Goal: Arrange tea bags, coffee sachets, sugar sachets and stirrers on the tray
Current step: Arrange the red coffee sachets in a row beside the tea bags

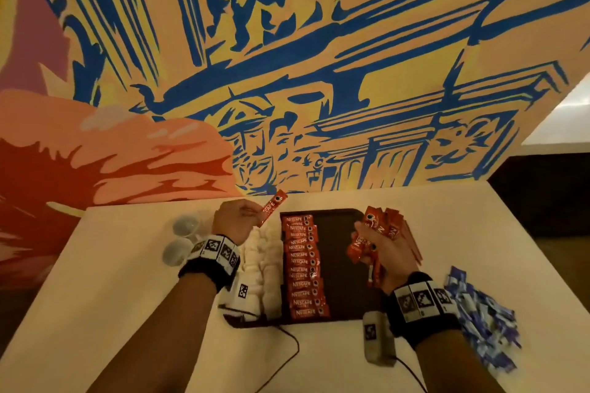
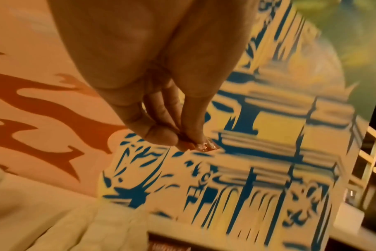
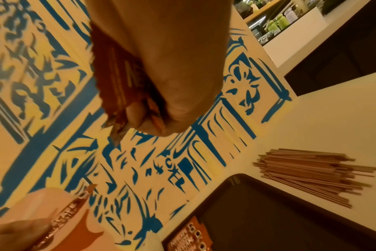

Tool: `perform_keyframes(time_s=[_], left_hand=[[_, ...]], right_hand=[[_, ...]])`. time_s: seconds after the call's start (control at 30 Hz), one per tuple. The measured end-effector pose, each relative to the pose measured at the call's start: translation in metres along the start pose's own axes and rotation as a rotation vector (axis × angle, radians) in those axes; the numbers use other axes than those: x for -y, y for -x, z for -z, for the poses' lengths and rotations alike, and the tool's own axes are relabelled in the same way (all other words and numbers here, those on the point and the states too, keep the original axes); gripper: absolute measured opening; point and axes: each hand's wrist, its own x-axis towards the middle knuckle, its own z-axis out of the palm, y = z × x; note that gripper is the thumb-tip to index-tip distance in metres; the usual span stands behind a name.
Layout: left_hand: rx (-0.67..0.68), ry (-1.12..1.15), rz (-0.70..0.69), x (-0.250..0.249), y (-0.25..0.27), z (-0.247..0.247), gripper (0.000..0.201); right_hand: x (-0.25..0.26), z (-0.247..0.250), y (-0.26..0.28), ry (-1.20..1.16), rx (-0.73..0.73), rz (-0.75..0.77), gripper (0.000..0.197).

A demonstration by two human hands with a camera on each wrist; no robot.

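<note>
A dark tray (image 1: 343, 249) lies on the white table. A column of red coffee sachets (image 1: 305, 268) fills its left part, with white sugar sachets (image 1: 263, 265) stacked beside them on the left. My left hand (image 1: 236, 220) pinches a single red coffee sachet (image 1: 271, 207) above the tray's far left corner. In the left wrist view only the tip of that sachet (image 2: 206, 146) shows below the fingers. My right hand (image 1: 380, 252) grips a bundle of red coffee sachets (image 1: 378, 233) over the tray's right side. Wooden stirrers (image 3: 307, 171) lie on the table beside the tray (image 3: 268, 212).
A heap of blue and white sachets (image 1: 482, 319) lies at the right of the table. Two clear glasses (image 1: 182, 239) stand left of the tray. A painted wall (image 1: 287, 73) rises right behind the table. A cable (image 1: 287, 348) runs across the table's front.
</note>
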Motion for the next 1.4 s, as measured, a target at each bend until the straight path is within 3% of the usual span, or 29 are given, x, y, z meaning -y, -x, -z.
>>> perform_keyframes(time_s=[0.23, 0.33, 0.4, 0.53, 0.67, 0.77, 0.97, 1.13, 1.2, 1.33, 1.4], left_hand=[[0.127, -0.27, 0.146, 0.043, -0.062, -0.067, 0.006], [0.173, -0.329, 0.19, 0.057, -0.091, -0.099, 0.017], [0.198, -0.375, 0.158, 0.061, -0.105, -0.116, 0.025], [0.266, -0.501, 0.134, 0.06, -0.122, -0.132, 0.003], [0.235, -0.518, 0.097, 0.071, -0.141, -0.143, 0.012], [0.206, -0.601, 0.04, 0.071, -0.147, -0.148, 0.003], [0.163, -0.732, -0.006, 0.078, -0.152, -0.156, 0.013], [0.183, -0.62, -0.038, 0.057, -0.14, -0.153, 0.015], [0.281, -0.433, -0.057, 0.037, -0.122, -0.151, 0.014], [0.758, -0.143, 0.033, 0.002, -0.08, -0.145, 0.03], [0.805, -0.037, 0.082, -0.001, -0.066, -0.143, 0.04]], right_hand=[[-0.022, 0.014, -0.059, 0.115, -0.042, -0.129, 0.022], [-0.022, 0.021, -0.081, 0.136, -0.049, -0.168, 0.019], [-0.022, 0.025, -0.096, 0.133, -0.054, -0.19, 0.018], [-0.028, 0.03, -0.118, 0.143, -0.035, -0.244, 0.022], [-0.035, 0.03, -0.132, 0.152, -0.016, -0.276, 0.021], [-0.038, 0.03, -0.137, 0.161, -0.003, -0.285, 0.021], [-0.042, 0.03, -0.141, 0.165, 0.012, -0.29, 0.019], [-0.043, 0.022, -0.144, 0.12, 0.045, -0.313, 0.029], [-0.044, 0.015, -0.144, 0.107, 0.04, -0.309, 0.031], [-0.044, -0.002, -0.14, 0.038, 0.035, -0.295, 0.036], [-0.042, -0.009, -0.136, 0.001, 0.059, -0.29, 0.027]])
